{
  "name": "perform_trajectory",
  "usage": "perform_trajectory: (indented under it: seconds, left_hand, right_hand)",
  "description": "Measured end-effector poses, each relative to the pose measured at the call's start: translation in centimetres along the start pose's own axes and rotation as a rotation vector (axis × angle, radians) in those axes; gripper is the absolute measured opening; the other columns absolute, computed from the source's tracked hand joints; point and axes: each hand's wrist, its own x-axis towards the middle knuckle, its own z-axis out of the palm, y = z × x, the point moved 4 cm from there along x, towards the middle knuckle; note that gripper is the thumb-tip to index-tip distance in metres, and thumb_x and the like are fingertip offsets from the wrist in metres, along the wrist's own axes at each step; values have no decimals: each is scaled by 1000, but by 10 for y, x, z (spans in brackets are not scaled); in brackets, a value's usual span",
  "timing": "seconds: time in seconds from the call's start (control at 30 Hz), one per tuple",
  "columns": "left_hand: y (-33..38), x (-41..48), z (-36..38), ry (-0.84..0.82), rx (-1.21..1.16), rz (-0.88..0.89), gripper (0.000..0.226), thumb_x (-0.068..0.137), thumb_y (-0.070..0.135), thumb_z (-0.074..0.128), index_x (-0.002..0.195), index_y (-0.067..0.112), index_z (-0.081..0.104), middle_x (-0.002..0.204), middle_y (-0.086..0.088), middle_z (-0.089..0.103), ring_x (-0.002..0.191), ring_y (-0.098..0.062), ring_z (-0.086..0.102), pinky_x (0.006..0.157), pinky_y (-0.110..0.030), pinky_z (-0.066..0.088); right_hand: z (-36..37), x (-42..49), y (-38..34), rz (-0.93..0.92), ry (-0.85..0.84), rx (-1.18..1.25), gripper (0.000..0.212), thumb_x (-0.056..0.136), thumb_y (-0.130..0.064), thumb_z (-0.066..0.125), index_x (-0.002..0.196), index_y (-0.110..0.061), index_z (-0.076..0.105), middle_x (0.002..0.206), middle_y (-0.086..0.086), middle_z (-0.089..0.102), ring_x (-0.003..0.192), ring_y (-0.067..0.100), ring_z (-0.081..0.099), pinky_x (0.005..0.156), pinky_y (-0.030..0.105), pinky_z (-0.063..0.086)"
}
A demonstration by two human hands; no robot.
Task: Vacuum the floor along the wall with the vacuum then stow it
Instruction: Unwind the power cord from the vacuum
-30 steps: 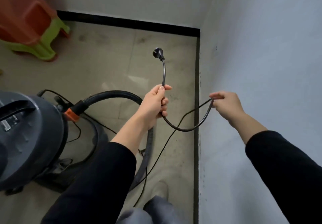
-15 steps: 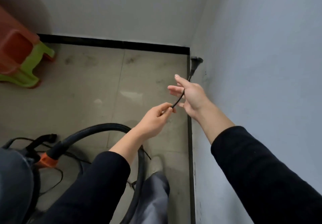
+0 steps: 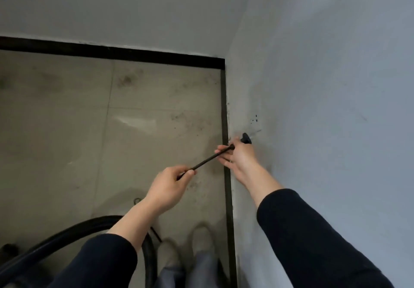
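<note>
A black power cord (image 3: 207, 160) runs taut between my two hands. My left hand (image 3: 170, 184) pinches it near the middle of the floor. My right hand (image 3: 238, 156) holds the cord's end close to the right wall, and the black plug (image 3: 246, 138) sticks out just beyond its fingers, at the wall. The vacuum's black ribbed hose (image 3: 74, 227) curves across the bottom left; the vacuum body is out of view.
Beige tiled floor (image 3: 89, 131) meets grey walls at a black skirting strip (image 3: 225, 119) along the back and right. My two feet in light shoes (image 3: 201, 238) stand beside the right skirting. Small dark marks dot the right wall (image 3: 254, 119).
The camera has tilted up and right, so the vacuum body and the orange stool left the view. My right hand carried the plug end down to the right wall; the cord is now pulled straight.
</note>
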Motion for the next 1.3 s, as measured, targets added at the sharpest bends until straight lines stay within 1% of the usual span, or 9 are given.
perform_trajectory:
  seconds: [0.17,0.3,0.43,0.63,0.77,0.93,1.07,1.2,1.3]
  left_hand:
    - [-7,55,20,-30,-83,-52,16,98,34,52,94,33,68,61,5,56,77,-26,64,63,-34,45]
    - [-1,102,32,68,-117,-50,20,98,27,55,103,22,73,52,15,50,65,-8,59,49,-12,33]
    - [4,123,38,72,-117,-50,23,98,27,54,110,21,73,58,19,50,61,2,51,49,-11,33]
    - [7,135,30,66,-104,-89,23,98,28,54,109,22,73,71,18,61,70,0,57,56,-16,38]
    - [8,142,23,68,-109,-114,21,97,27,55,106,22,74,69,17,62,72,-3,60,61,-22,42]
    - [12,146,19,45,-128,-106,16,97,26,56,91,33,69,73,-12,67,78,-31,64,62,-33,42]
    - [9,148,20,33,-106,-129,20,97,27,55,104,23,74,63,2,61,73,-23,63,58,-28,38]
    - [8,148,25,40,-109,-131,19,97,27,56,102,23,74,53,9,54,54,-9,54,50,-19,34]
    - [11,153,25,68,-123,-126,21,97,28,56,106,21,74,66,4,64,72,-22,64,59,-28,40]
  right_hand:
    - [5,71,-18,-53,56,-61,23,100,-26,53,99,-3,56,79,14,68,64,22,66,61,33,58]
    - [-1,120,-24,-13,176,-18,28,100,-34,51,91,-7,56,83,12,70,69,20,66,54,28,55]
    - [-4,142,-21,32,188,39,30,102,-36,45,96,-7,52,78,9,69,60,15,63,54,26,52]
    - [3,145,-28,-55,342,42,34,98,-35,54,74,-11,56,69,8,70,60,17,64,54,27,50]
    - [4,145,-30,-21,409,54,36,95,-37,58,71,-11,57,77,12,72,59,18,65,56,29,51]
    - [5,144,-33,-9,447,37,36,95,-39,59,71,-13,57,76,11,72,61,18,66,66,32,57]
    - [6,140,-32,6,478,64,35,96,-38,57,69,-14,57,73,7,70,63,19,67,65,33,58]
    - [4,142,-32,19,477,99,37,94,-39,60,70,-12,59,65,6,68,61,21,66,66,34,58]
    - [6,147,-38,63,471,178,36,92,-40,63,76,-8,58,68,10,69,57,19,67,59,31,56]
